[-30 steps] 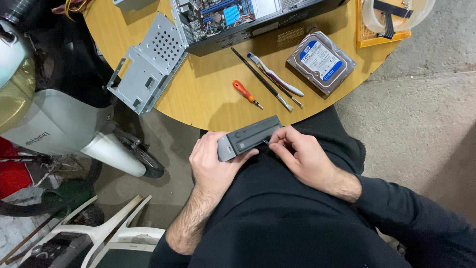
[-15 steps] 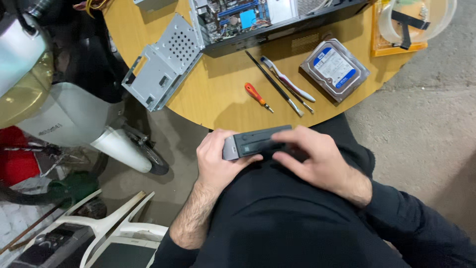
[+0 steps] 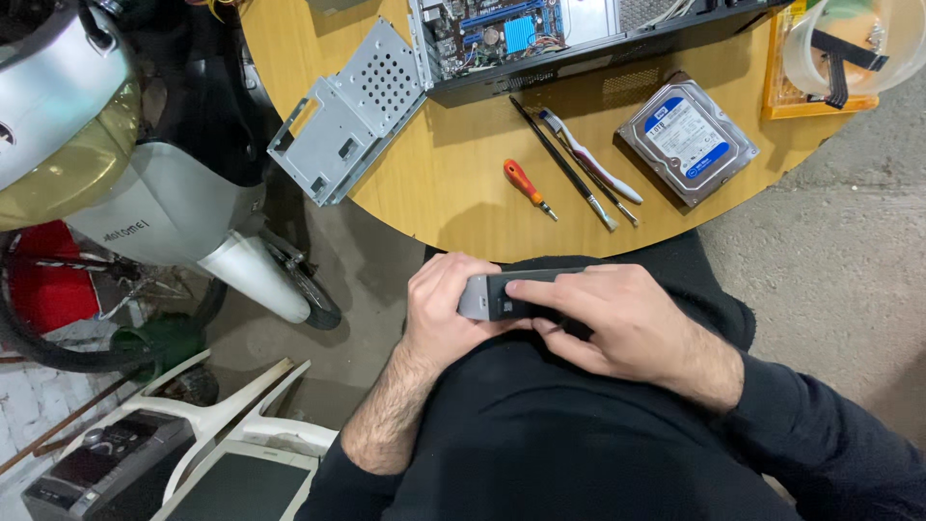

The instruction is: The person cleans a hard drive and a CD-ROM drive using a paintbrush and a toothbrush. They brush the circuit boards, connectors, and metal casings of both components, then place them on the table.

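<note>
Grey-and-black slim box [image 3: 502, 294] held against my lap just below the round wooden table [image 3: 453, 183]; my left hand [image 3: 439, 314] wrapped round its near end, my right hand [image 3: 617, 323] closed over its top; orange screwdriver [image 3: 526, 186], hard drive [image 3: 687, 141], metal bracket [image 3: 352, 111] above

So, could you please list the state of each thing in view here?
Left hand: gripping the grey drive from beneath.
Right hand: laid over its top.
Grey drive: held above the lap.
Computer case: open, board exposed.
Hard disk: flat on the table, label up.
Orange screwdriver: lying loose.
Drive cage: empty, overhanging the table edge.
</note>
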